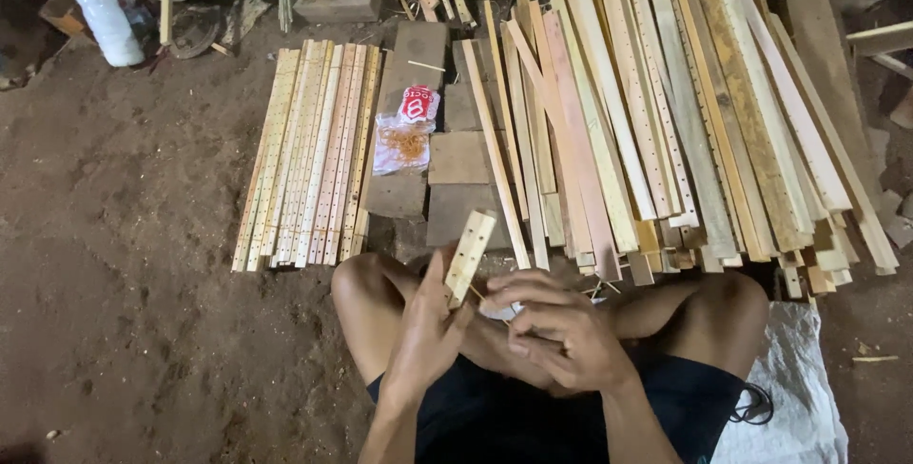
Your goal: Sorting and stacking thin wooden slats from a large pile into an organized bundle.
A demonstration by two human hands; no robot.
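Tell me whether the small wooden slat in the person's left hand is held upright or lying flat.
Upright, slightly tilted. The short wooden slat stands on end in the left hand, its drilled face showing, above the knees; the right hand is beside it.

Your left hand [425, 331] pinches a short pale wooden slat [469, 258], drilled with holes, tilted upright above your fingers; your right hand's fingertips [504, 304] curl just beside its lower end
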